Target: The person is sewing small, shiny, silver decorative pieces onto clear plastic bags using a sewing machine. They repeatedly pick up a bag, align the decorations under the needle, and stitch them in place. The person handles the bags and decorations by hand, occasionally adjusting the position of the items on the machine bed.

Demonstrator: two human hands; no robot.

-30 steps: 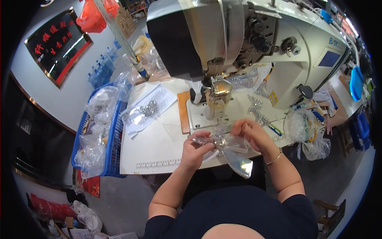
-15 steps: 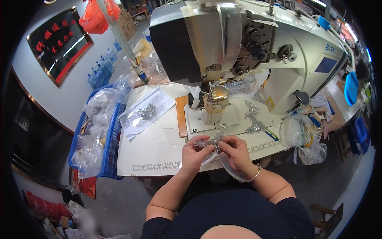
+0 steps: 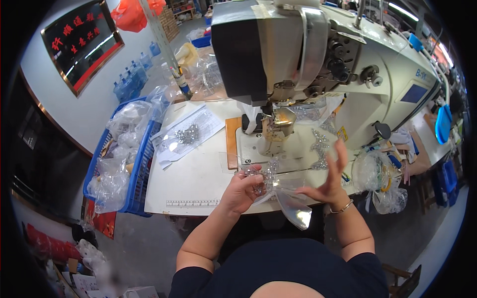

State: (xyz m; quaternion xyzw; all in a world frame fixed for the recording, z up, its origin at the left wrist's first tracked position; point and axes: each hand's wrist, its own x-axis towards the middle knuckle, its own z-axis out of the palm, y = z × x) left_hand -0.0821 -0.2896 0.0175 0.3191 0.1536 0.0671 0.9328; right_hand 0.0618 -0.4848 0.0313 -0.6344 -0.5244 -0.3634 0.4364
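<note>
Gripping a small sparkly trim piece [image 3: 262, 177] together with the neck of a clear plastic bag [image 3: 290, 203], the left hand [image 3: 244, 191] sits at the near edge of the white table [image 3: 198, 174], its fingers curled shut around both; the bag hangs off that near edge toward the person's lap. To its right the right hand [image 3: 329, 181] is lifted with fingers spread and holding nothing, palm turned toward the left hand, just apart from the bag.

Far of the hands stands a large white sewing machine [image 3: 318, 59], its needle area [image 3: 276, 124] just beyond the held piece; more sparkly trim pieces [image 3: 318, 149] lie on the machine bed to the right. A flat bag of similar pieces [image 3: 186, 134] rests on paper at the left of the table, and a blue basket [image 3: 134, 169] stuffed with plastic bags hangs at the table's left edge; further clear bags [image 3: 380, 181] sit at the right.

By my judgement the step in hand is handling one trim piece at the bag's mouth, whether going in or coming out I cannot tell; the next move would call for the free right hand to close on the bag or the piece while the left keeps its hold steady.
</note>
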